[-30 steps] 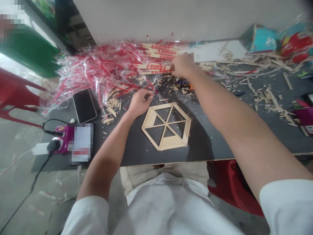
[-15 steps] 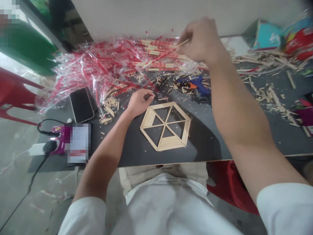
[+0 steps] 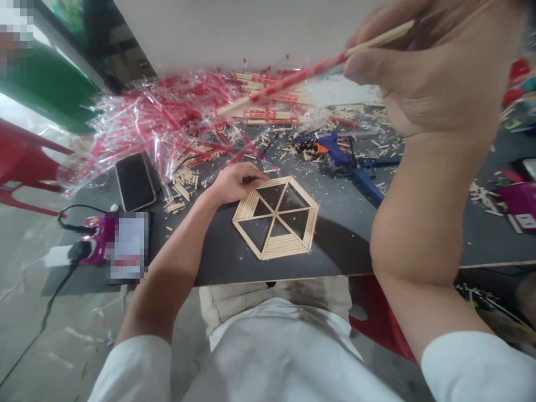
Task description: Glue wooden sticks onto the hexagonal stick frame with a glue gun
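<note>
My right hand point(image 3: 422, 72) pinches a chopstick point(image 3: 293, 78) slanting down-left above the dark table point(image 3: 335, 251); my half-curled left hand point(image 3: 234, 184) touches the stick hexagon point(image 3: 272, 245), its grip unclear.

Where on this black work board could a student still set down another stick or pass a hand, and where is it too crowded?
The black board is nearly bare along its front edge, below the stick hexagon, and between the hexagon and the blue hot glue gun, beside the right forearm. The back is crowded with red-printed plastic wrappers and loose stick pieces.
</note>
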Action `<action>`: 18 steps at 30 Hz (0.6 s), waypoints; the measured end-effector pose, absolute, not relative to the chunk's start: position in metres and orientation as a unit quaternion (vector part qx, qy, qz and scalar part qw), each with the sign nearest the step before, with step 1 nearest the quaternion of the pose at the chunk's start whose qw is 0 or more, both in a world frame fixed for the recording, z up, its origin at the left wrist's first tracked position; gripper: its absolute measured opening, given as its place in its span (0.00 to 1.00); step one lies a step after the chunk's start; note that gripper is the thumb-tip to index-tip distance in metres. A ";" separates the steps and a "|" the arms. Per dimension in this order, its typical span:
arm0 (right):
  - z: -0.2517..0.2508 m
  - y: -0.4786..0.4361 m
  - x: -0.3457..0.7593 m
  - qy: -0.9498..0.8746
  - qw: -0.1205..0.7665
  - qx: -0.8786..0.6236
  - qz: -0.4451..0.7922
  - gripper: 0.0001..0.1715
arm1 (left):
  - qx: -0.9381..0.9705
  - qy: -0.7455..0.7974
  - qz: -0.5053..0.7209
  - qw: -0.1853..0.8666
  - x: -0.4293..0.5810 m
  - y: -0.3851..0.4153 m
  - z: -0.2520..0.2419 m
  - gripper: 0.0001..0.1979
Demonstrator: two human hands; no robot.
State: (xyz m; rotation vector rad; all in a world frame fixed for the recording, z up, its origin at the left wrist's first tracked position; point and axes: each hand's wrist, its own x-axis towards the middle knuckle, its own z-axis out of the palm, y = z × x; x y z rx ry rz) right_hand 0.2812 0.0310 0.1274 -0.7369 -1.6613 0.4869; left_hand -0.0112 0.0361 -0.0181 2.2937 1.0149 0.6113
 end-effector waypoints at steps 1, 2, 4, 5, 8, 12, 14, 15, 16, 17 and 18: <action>0.129 0.028 0.280 -0.710 0.584 -0.327 0.219 0.24 | 0.856 0.370 0.230 0.277 -0.011 0.035 -0.018 0.15; 0.130 0.025 0.280 -0.707 0.578 -0.337 0.228 0.24 | 0.858 0.365 0.229 0.280 -0.010 0.034 -0.018 0.15; 0.132 0.020 0.279 -0.712 0.559 -0.348 0.243 0.20 | 0.856 0.366 0.218 0.293 -0.008 0.032 -0.017 0.14; 0.133 0.019 0.278 -0.717 0.548 -0.350 0.251 0.19 | 0.850 0.373 0.216 0.303 -0.006 0.031 -0.017 0.15; 0.134 0.017 0.273 -0.731 0.516 -0.353 0.273 0.17 | 0.816 0.408 0.249 0.325 -0.003 0.030 -0.018 0.16; 0.130 0.016 0.259 -0.743 0.498 -0.345 0.285 0.19 | 0.761 0.450 0.310 0.349 0.000 0.034 -0.025 0.18; 0.127 0.016 0.251 -0.751 0.489 -0.331 0.295 0.21 | 0.736 0.462 0.331 0.368 -0.001 0.037 -0.030 0.17; 0.125 0.016 0.248 -0.754 0.483 -0.325 0.303 0.22 | 0.725 0.467 0.341 0.373 -0.001 0.039 -0.032 0.16; 0.122 0.016 0.244 -0.754 0.480 -0.321 0.313 0.22 | 0.718 0.469 0.351 0.375 -0.002 0.040 -0.035 0.16; 0.120 0.017 0.241 -0.755 0.475 -0.318 0.322 0.23 | 0.713 0.469 0.360 0.375 -0.002 0.042 -0.037 0.16; 0.117 0.018 0.238 -0.757 0.466 -0.318 0.329 0.23 | 0.711 0.466 0.369 0.375 -0.002 0.043 -0.040 0.17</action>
